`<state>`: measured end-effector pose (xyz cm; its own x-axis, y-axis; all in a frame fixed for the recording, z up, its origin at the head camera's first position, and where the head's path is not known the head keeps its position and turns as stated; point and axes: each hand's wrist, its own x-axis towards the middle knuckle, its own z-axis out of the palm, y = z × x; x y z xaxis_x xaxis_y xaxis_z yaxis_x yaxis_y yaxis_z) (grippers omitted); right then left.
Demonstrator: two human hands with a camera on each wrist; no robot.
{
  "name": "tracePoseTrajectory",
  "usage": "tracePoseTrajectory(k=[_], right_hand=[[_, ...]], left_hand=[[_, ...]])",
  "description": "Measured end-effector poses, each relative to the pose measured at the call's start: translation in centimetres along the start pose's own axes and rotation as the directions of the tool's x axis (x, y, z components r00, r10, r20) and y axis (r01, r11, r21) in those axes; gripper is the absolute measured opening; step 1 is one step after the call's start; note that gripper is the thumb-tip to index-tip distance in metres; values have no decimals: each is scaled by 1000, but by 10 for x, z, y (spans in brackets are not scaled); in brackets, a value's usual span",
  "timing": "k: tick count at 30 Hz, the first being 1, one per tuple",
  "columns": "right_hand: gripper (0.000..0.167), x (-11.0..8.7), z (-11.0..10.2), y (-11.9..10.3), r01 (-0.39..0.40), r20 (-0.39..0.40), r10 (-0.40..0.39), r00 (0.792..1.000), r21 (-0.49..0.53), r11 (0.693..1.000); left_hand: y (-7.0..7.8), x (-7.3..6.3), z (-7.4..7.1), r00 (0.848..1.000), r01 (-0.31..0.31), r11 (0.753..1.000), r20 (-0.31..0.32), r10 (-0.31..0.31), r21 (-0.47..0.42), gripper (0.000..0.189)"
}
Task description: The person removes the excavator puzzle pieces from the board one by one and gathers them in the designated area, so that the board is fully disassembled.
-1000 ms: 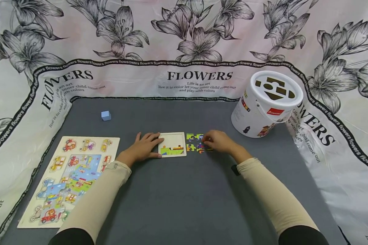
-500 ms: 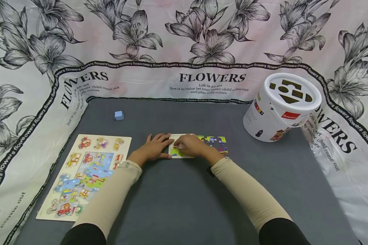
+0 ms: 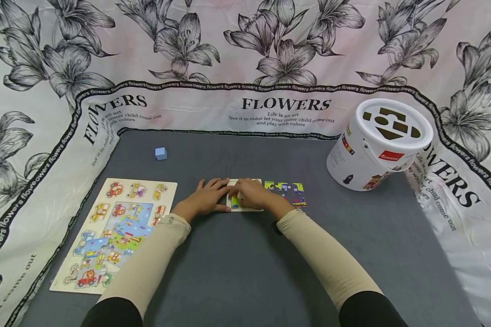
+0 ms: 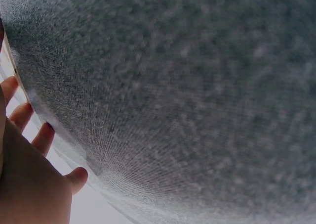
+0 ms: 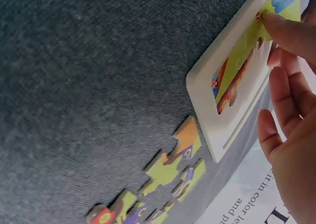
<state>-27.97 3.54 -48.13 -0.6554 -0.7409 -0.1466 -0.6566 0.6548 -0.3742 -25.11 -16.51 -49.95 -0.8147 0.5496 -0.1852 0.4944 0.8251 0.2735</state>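
A small pale wooden puzzle tray (image 5: 200, 85) lies on the grey table, with green and red train pieces (image 5: 237, 70) set along one side of its recess. My right hand (image 3: 251, 194) is over the tray and pinches a green and blue puzzle piece (image 5: 291, 9) between thumb and fingers, close above the set pieces at the tray's left end. In the head view that piece is mostly hidden by the hand. My left hand (image 3: 206, 197) lies with fingers spread at the tray's left edge, its fingertips (image 4: 47, 130) at the border. Loose puzzle pieces (image 5: 165, 169) lie right of the tray.
A large picture board (image 3: 141, 184) with vehicle drawings and several pieces on it lies at the left. A light blue cube (image 3: 161, 153) sits behind it. A white bucket (image 3: 368, 168) with a slotted lid stands back right, against a flower-printed cloth (image 3: 204, 109).
My right hand has moved left from the loose pieces to over the tray, with a puzzle piece in its fingers. The left hand stays at the tray's edge. The head view has shifted slightly.
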Motion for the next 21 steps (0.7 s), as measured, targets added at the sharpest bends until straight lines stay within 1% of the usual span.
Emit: tracePoseTrajectory(k=[4, 9, 16, 21], right_hand=[[26, -3, 1, 2, 4, -33, -3, 999, 14, 1000], [18, -4, 0, 3, 34, -82, -30, 996, 48, 998], [17, -5, -3, 5, 36, -61, -33, 998, 53, 998], [17, -5, -1, 5, 55, -75, -46, 996, 123, 991]], left_hand=[[1, 1, 0, 1000, 1, 1000, 8, -1, -2, 75], [1, 1, -1, 1000, 4, 1000, 8, -4, -1, 75], [2, 0, -3, 1000, 8, 1000, 9, -8, -1, 75], [2, 0, -2, 1000, 8, 1000, 13, -8, 4, 74]])
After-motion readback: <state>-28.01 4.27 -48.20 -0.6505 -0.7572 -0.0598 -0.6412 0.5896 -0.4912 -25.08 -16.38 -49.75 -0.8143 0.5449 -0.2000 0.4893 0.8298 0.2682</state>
